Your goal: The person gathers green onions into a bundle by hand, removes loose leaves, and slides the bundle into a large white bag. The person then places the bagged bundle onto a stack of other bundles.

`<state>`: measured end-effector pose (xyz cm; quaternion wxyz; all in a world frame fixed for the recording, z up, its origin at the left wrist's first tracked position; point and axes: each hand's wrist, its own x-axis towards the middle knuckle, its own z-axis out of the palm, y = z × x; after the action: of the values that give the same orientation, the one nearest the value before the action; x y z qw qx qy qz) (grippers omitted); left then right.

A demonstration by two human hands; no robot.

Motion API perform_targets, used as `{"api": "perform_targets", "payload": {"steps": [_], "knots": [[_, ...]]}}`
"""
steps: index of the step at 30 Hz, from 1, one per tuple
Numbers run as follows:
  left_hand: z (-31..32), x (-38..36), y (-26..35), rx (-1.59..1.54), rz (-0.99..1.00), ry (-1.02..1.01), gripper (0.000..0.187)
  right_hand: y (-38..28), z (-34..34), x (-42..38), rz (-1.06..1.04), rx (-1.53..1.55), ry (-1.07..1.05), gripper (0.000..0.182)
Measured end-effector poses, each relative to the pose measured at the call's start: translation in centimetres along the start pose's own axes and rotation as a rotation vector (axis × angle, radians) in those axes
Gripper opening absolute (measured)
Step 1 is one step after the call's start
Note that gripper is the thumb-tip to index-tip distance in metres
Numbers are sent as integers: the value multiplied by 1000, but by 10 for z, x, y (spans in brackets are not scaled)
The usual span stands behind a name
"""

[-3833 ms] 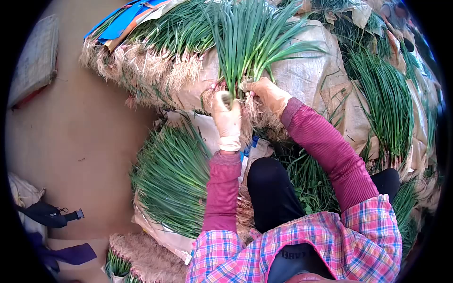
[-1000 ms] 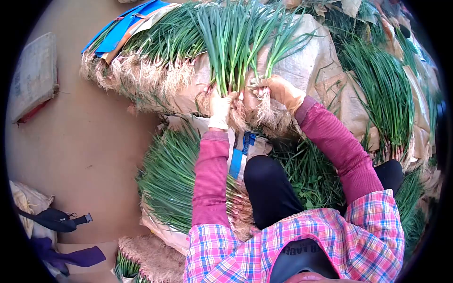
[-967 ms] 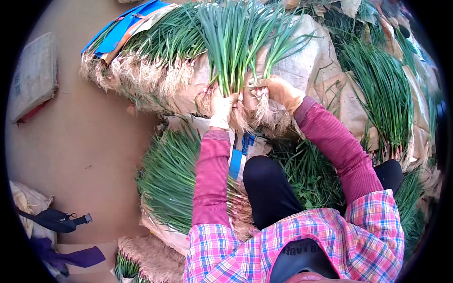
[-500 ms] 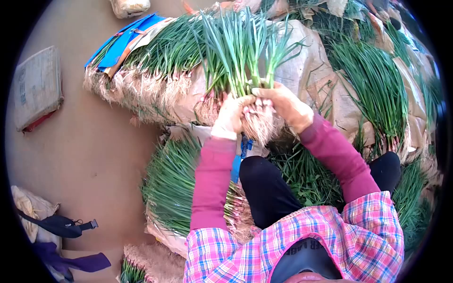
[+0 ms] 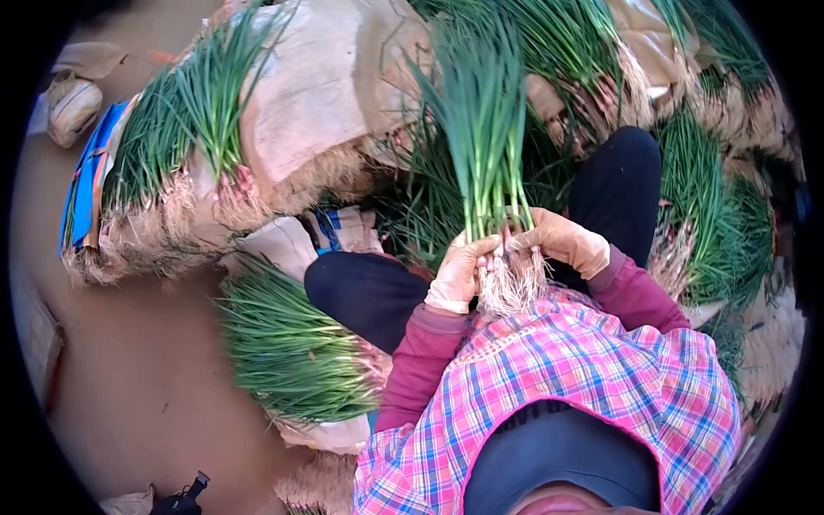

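A bunch of green onions (image 5: 487, 129) stands upright in front of my chest, long green leaves pointing away and pale roots hanging toward me. My gloved left hand (image 5: 463, 268) grips the bunch from the left, near the bulbs. On the other side my gloved right hand (image 5: 562, 240) has its fingers closed round the same stems. Both hands nearly touch just above the roots. Beyond them on the left, a smaller bunch (image 5: 215, 112) lies on a root-edged pile covered by a pale sheet (image 5: 313, 86).
Another onion pile (image 5: 300, 343) lies left of my knee. More onions (image 5: 699, 206) lie at the right and at the top. A blue sheet (image 5: 96, 176) edges the left pile. A black strap bag (image 5: 180, 499) sits at the lower left.
My hands have drawn the bunch closer to my body, and the view has turned to the right. The piles now appear shifted left.
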<state>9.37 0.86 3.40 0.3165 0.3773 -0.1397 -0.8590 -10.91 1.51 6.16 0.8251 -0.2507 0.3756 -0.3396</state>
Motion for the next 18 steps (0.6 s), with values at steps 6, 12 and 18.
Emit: {"api": "perform_targets", "payload": {"steps": [6,12,18], "knots": [[27,-11,-3,56,86,80,9,17,-11,1,-6,20,119,11],[34,-8,-11,147,152,-18,26,25,-18,7,-87,-7,140,30],[10,5,-12,-30,45,168,5,10,-12,-1,-75,-103,38,13]]}}
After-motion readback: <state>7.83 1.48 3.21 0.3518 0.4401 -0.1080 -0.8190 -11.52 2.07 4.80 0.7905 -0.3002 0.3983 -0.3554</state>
